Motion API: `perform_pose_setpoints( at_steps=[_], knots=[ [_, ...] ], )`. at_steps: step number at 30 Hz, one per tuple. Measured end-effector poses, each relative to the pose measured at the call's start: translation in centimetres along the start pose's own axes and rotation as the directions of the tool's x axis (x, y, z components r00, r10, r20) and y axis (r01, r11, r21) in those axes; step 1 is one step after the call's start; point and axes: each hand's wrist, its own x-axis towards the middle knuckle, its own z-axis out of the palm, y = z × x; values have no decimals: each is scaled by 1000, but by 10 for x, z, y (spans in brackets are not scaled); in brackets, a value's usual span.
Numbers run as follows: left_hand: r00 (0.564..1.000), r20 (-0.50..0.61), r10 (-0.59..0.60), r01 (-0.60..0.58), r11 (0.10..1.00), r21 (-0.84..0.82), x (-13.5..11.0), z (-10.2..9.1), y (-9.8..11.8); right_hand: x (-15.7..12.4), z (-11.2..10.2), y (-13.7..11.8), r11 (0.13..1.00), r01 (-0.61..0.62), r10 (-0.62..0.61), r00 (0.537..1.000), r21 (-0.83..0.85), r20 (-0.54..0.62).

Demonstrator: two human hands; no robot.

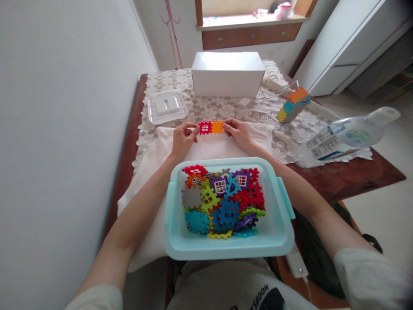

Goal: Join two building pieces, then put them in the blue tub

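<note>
Two joined tiles (212, 127) between left hand (185, 137) and right hand (238, 132)

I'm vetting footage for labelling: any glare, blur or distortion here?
Head view: brightness washes out the ledge; the pink-and-white container there is blurred; the plastic bottle looks stretched, perhaps by the wide lens; the red window tile and orange tile, between left hand and right hand, read clearly enough.

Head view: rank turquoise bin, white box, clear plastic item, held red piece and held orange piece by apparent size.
1. Turquoise bin
2. White box
3. Clear plastic item
4. Red piece and orange piece: too alike to rank
</note>
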Motion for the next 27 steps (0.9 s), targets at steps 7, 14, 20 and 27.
perform_pose_setpoints(
  at_steps=[7,14,20,27],
  knots=[
    [997,27,-79,81,990,-118,3,-3,7,-2,2,-1,999,26,-26,1000,22,3],
    [996,32,-85,89,986,-141,3,-1,8,-3,4,-6,999,44,-44,999,23,2],
    [998,12,-67,68,991,-117,2,0,7,-3,3,-5,999,42,-41,999,29,-13],
    [1000,-12,-14,14,1000,-11,1,2,3,-2,3,-5,1000,12,-11,1000,25,-30]
  ],
)
